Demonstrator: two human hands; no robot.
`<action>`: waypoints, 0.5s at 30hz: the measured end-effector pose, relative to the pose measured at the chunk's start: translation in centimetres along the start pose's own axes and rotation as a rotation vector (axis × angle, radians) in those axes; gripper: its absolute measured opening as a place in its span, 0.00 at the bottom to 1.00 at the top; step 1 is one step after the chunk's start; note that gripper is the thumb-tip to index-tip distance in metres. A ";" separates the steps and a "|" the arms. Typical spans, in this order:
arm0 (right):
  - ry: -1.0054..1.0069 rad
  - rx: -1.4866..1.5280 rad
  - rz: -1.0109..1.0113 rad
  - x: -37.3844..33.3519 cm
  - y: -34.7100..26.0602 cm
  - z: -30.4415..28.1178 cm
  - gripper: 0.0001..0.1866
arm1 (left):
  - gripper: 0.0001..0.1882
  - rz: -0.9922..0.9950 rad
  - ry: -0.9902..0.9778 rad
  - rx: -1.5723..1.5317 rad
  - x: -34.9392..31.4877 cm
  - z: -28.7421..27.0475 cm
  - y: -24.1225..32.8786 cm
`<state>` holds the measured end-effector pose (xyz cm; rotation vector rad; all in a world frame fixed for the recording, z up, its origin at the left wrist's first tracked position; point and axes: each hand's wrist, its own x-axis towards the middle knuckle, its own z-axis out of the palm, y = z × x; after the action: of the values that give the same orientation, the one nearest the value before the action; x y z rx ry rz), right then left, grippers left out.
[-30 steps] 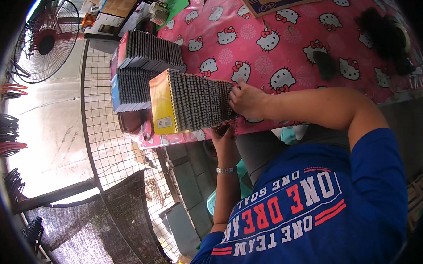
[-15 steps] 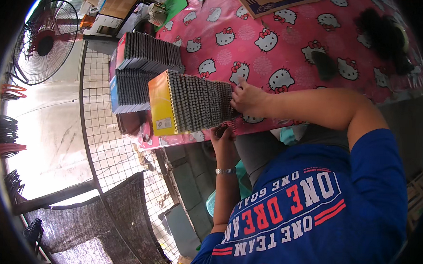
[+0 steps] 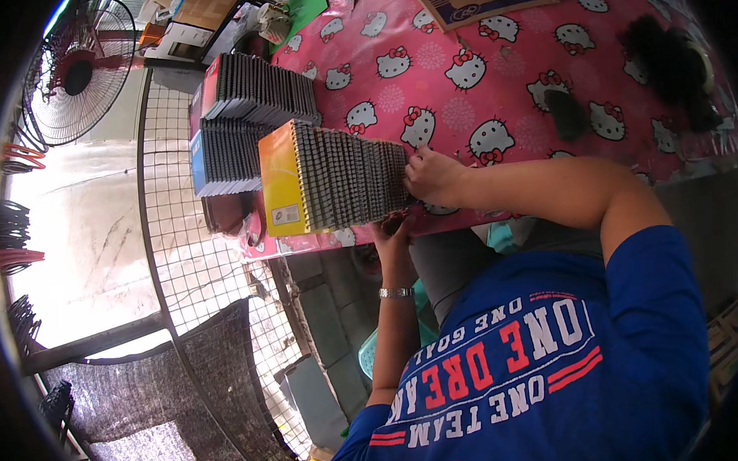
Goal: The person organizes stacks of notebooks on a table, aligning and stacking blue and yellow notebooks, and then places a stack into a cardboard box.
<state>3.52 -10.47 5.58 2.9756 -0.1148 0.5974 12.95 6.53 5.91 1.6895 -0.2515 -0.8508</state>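
A tall stack of spiral-bound notebooks with a yellow-orange cover stands near the table's edge, its dark coil bindings turned toward my hands. My right hand is closed beside the low end of the stack, fingers bent and pressed together. Just below, at the stack's near corner, my left hand has its fingers curled, partly hidden by the notebooks. A metal-banded watch circles the left wrist. What lies between the fingers of either hand is too small and dark to make out.
Behind the stack stand more spiral notebooks in two piles. A pink patterned cloth covers the table. Cardboard lies at the far edge and a dark furry thing at the far right. Left are a fan and wire mesh.
My left hand and wrist have shifted slightly right. The right fingers have dipped a little at the low end of the stack. The notebooks stay in place.
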 end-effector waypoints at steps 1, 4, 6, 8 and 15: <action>0.000 0.002 -0.001 0.2 -0.1 -0.1 0.07 | 0.17 -0.001 0.002 0.001 0.1 0.1 -0.1; -0.485 0.190 0.023 1.1 -0.1 -1.9 0.08 | 0.19 0.024 0.019 0.017 0.5 -0.7 -1.0; -0.516 0.245 0.082 0.7 0.5 -1.3 0.08 | 0.19 0.069 -0.041 0.006 0.9 -0.9 -1.4; -0.405 0.181 0.072 -0.1 0.7 -0.6 0.08 | 0.20 0.025 -0.041 -0.025 1.0 -1.1 -1.6; -0.483 0.171 0.007 1.0 -0.5 -0.9 0.08 | 0.19 0.080 0.016 0.005 1.1 -0.6 -2.3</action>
<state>4.14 -9.91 6.78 3.2213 -0.1158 -0.1307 13.54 7.04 3.44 1.6789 -0.3088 -0.7777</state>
